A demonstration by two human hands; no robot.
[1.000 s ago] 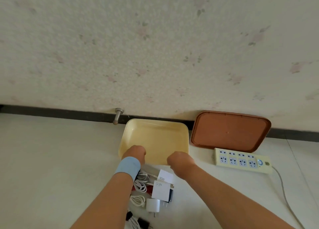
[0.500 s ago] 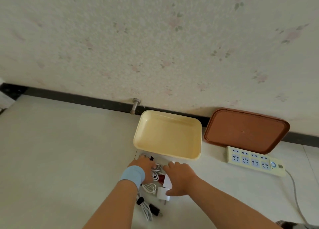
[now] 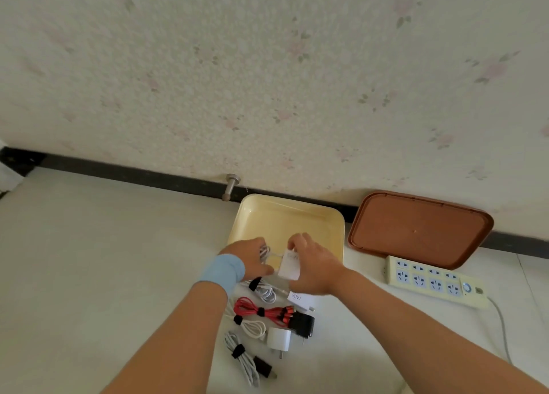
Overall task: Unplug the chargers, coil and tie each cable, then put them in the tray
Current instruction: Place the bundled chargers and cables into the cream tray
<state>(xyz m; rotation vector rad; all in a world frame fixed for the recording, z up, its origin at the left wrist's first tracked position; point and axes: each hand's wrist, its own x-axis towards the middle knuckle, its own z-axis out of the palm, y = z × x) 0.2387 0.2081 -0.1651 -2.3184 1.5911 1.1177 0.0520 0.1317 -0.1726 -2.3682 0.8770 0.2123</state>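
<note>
Your yellow tray lies on the floor against the wall, with a brown tray and a power strip to its right. Over the yellow tray's near edge, your right hand grips a white charger block in curled fingers. Just beside it, your left hand clutches a coiled white cable. Other tied bundles, a red cable among them, lie on the floor below your wrists, outside the tray.

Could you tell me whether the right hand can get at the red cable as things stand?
Probably not at once: the right hand holds a white charger, though the red cable lies uncovered nearby.
</note>
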